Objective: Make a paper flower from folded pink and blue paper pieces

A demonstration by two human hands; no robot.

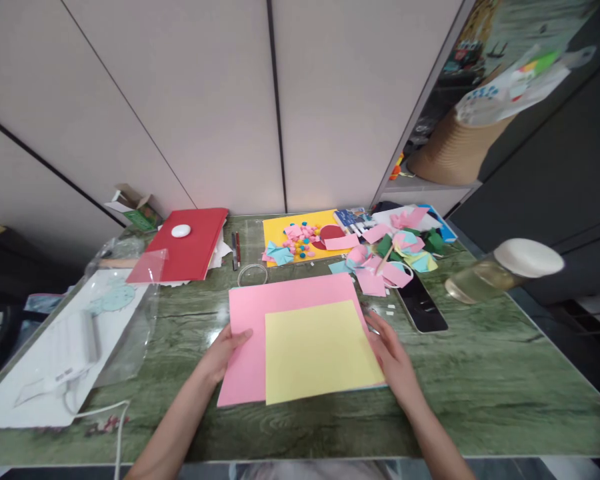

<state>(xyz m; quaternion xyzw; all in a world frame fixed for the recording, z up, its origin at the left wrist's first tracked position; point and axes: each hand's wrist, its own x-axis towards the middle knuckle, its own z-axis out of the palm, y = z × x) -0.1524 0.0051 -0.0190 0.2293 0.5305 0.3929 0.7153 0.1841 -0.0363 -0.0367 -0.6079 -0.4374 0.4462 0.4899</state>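
Observation:
My left hand (227, 352) grips the left edge of a pink sheet of paper (247, 360), thumb on top and fingers underneath. A smaller pale yellow sheet (317, 353) lies over the pink one, toward its lower right. At the right edge of both sheets, my right hand (391, 353) closes on the paper, its fingers partly behind it. A thin bluish edge shows beneath, so another sheet seems to lie under the pink. The papers are held tilted just over the green table, and how far they touch it I cannot tell.
Behind the sheets are a yellow sheet (275, 230) with small coloured balls and pink and green paper pieces (405, 243). A phone (423, 303) and a lidded jar (480, 277) stand right. Left are a red folder (195, 257), clear plastic (137, 347) and a white cable (120, 433).

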